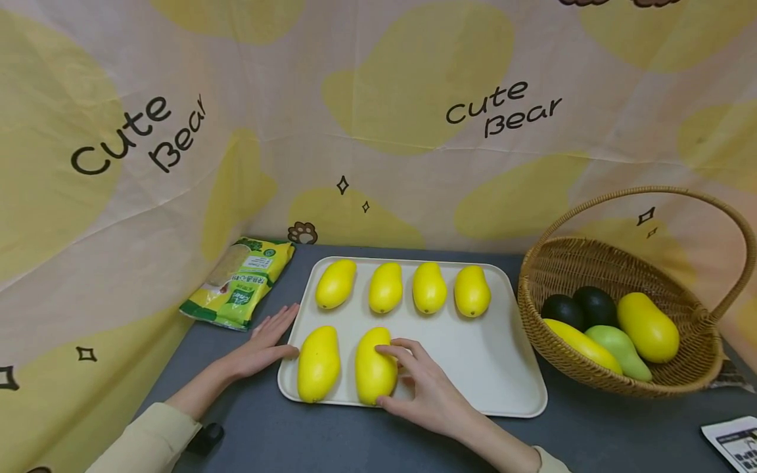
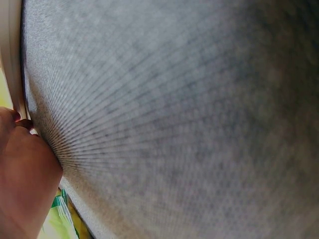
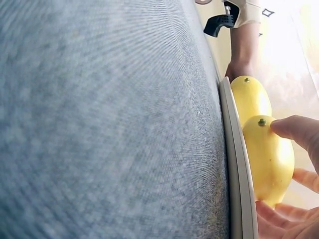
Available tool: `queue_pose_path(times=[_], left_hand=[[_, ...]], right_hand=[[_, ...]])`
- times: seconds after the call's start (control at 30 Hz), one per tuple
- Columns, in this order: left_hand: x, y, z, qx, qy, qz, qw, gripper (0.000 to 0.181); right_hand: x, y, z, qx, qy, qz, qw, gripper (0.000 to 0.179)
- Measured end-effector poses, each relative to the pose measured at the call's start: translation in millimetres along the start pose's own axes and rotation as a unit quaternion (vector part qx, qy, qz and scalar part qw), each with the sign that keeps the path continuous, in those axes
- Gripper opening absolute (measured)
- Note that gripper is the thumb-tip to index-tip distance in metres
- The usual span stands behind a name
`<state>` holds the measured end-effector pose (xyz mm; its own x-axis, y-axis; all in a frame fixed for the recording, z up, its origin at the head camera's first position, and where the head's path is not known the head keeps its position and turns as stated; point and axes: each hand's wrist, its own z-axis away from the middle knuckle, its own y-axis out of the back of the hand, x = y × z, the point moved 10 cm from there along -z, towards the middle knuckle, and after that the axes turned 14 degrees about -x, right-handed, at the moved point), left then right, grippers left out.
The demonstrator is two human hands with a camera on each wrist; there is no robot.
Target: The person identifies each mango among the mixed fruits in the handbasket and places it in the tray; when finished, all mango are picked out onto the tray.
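Note:
A white tray lies on the dark grey table, bearing several yellow mangoes in two rows. My right hand holds a mango at the tray's front, thumb at its stem end and fingers along its right side. Left of it on the tray rests another mango. In the right wrist view the thumb touches the held mango, which sits at tray level. My left hand lies against the tray's left edge, fingers extended. The left wrist view shows only part of that hand beside the tray rim.
At the right stands a wicker basket with a tall handle, holding mangoes, a green pear-shaped fruit and dark avocado-like fruits. A yellow-green packet lies behind my left hand. A printed card or device lies at the right edge.

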<state>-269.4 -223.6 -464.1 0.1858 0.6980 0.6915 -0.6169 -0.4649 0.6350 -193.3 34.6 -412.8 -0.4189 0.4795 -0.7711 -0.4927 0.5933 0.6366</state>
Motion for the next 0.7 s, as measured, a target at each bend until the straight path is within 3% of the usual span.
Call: queue_pose_path(times=[0.7], left_hand=[[1.3,0.2,-0.2,0.006,-0.010,-0.008,0.9999,0.087]], right_hand=[[-0.4,3.1,0.9,0.003,-0.021,0.033,0.9993,0.066]])
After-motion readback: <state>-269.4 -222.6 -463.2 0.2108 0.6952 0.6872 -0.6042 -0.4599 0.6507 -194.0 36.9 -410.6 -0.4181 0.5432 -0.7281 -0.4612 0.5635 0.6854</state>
